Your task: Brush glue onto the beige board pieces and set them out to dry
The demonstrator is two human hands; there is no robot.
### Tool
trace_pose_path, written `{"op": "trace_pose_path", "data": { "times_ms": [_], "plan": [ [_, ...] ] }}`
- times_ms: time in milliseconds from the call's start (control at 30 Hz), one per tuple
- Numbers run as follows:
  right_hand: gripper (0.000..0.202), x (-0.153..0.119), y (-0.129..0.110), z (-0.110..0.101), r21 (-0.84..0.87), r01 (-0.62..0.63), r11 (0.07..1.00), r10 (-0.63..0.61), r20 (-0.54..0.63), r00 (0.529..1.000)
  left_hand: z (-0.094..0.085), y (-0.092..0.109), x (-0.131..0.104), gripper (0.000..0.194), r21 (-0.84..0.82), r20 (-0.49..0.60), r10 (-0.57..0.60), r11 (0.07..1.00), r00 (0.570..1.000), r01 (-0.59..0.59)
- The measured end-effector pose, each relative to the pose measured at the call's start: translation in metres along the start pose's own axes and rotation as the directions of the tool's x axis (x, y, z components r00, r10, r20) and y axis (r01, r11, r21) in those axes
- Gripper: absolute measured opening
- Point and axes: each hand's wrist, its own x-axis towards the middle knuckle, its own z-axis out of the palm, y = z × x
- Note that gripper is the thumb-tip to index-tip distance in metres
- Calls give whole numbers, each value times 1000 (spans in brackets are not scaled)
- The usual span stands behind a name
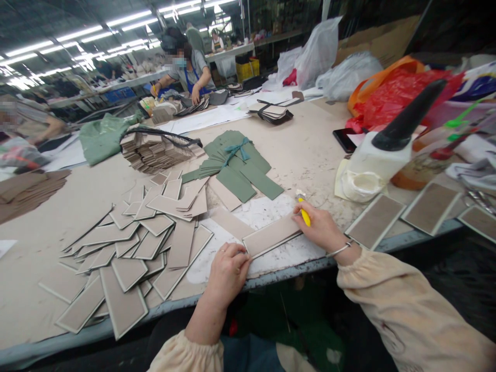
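A long beige panel [273, 235] with pale green edges lies in front of me on a white sheet [267, 209]. My left hand [229, 266] is closed, pinching its near left corner. At its other end, my right hand [320, 225] grips a yellow-handled tool [305, 212] with a whitish tip, the fingers touching the panel. Whether that tip is a brush or a blade is too small to tell. Another beige strip [232, 223] lies just behind the panel. To the left spreads a loose heap of similar green-edged panels [129, 271].
Green pieces tied with a ribbon [234, 163] and a bundled beige stack [155, 150] lie beyond. A white bottle with a black nozzle [382, 157] stands at right, near a phone [344, 139] and more panels [375, 221]. A co-worker [194, 72] works across the table.
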Motion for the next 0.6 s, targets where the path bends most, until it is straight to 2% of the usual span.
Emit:
{"op": "trace_pose_path", "data": {
  "times_ms": [367, 600],
  "plan": [
    [10, 1, -1, 0, -2, -30, 1000, 30, 30, 999, -2, 2, 1, 19, 21, 2, 19, 1000, 1000, -19],
    [9, -1, 4, 6, -31, -7, 1000, 8, 20, 1000, -4, 4, 2, 17, 45, 39, -14, 999, 999, 12]
  ]
}}
